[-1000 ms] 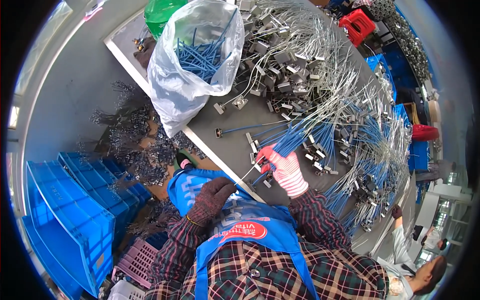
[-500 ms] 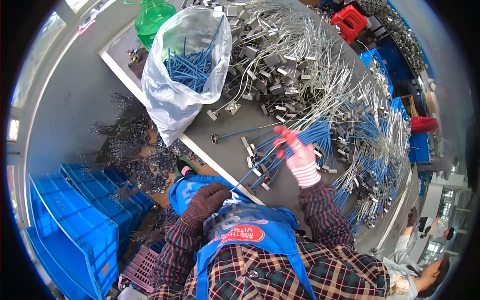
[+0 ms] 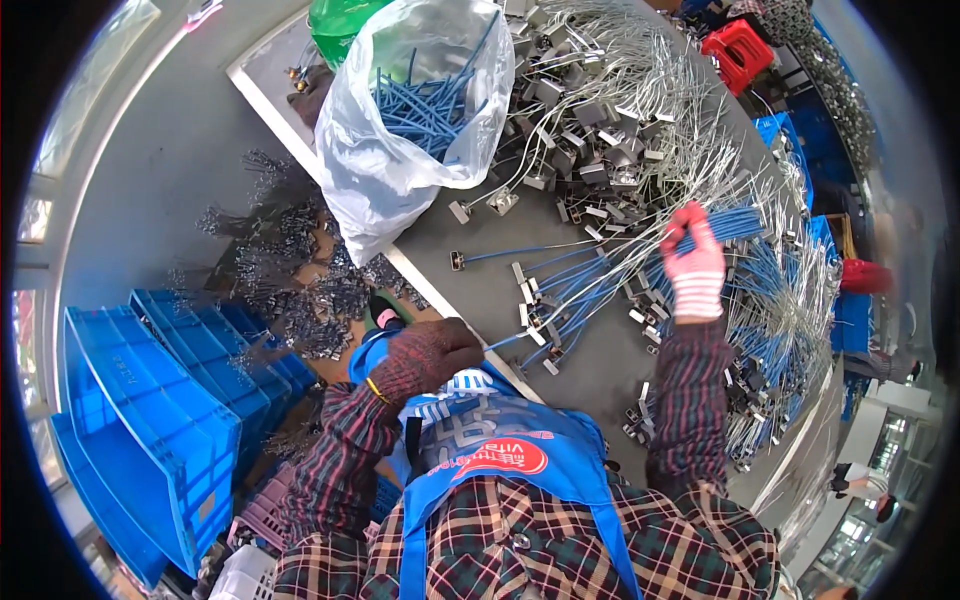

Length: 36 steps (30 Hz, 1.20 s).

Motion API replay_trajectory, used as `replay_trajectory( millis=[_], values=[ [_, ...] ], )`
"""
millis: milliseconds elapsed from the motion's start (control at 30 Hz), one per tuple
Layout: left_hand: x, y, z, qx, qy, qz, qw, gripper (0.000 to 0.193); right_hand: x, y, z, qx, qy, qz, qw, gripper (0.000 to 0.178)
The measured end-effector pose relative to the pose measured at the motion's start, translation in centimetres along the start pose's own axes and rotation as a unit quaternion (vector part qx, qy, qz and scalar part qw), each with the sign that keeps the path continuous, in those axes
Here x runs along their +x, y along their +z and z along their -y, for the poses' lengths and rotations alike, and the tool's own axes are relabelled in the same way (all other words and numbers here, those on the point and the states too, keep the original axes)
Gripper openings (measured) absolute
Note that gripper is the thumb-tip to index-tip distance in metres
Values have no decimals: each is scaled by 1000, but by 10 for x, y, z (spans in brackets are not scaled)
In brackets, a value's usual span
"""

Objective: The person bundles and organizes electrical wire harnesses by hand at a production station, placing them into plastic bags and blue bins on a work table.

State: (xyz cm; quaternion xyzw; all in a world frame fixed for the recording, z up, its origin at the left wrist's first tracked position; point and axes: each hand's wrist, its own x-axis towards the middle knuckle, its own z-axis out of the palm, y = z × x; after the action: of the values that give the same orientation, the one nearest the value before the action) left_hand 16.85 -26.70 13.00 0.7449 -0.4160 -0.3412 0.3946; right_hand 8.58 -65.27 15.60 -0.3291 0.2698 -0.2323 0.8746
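My left hand (image 3: 437, 357), in a dark red knit glove, is closed around the end of a blue cable (image 3: 506, 341) near the table edge. The cable runs from this fist toward the loose cables on the table. My right hand (image 3: 694, 262), in a pink and white striped glove, has its fingers curled together at a bunch of blue and whitish cables (image 3: 600, 283). The bunch's thick blue part (image 3: 738, 223) shows just right of the fingertips. Small metal connectors (image 3: 527, 287) sit at the cables' near ends. What exactly lies inside the right fingers is partly hidden.
A clear plastic bag (image 3: 365, 170) of cut blue cable pieces stands on the table, beside a green bottle (image 3: 338, 30). Behind lies a heap of connectors with pale wires (image 3: 610, 135). Blue crates (image 3: 150, 420) stand at left; a red stool (image 3: 738, 55) is far right.
My right hand has moved right and away from me, its fingers now curled at the cables. The left hand still grips the cable end. The whole view has shifted slightly.
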Motion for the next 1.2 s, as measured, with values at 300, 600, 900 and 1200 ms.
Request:
replay_trajectory(
  millis=[300,600,900,1200],
  values=[
    [27,14,-2,-166,-140,46,975,20,55,-45,60,-498,-95,-180,843,32],
    [74,-29,-59,233,55,-354,904,51,3,-5,5,-359,5,-3,933,35],
    [115,-28,-11,141,-8,-408,902,31,-38,89,-78,-235,162,178,942,39],
    [44,-19,-46,-236,-125,-285,921,19,-46,133,-125,-121,144,169,967,30]
  ],
)
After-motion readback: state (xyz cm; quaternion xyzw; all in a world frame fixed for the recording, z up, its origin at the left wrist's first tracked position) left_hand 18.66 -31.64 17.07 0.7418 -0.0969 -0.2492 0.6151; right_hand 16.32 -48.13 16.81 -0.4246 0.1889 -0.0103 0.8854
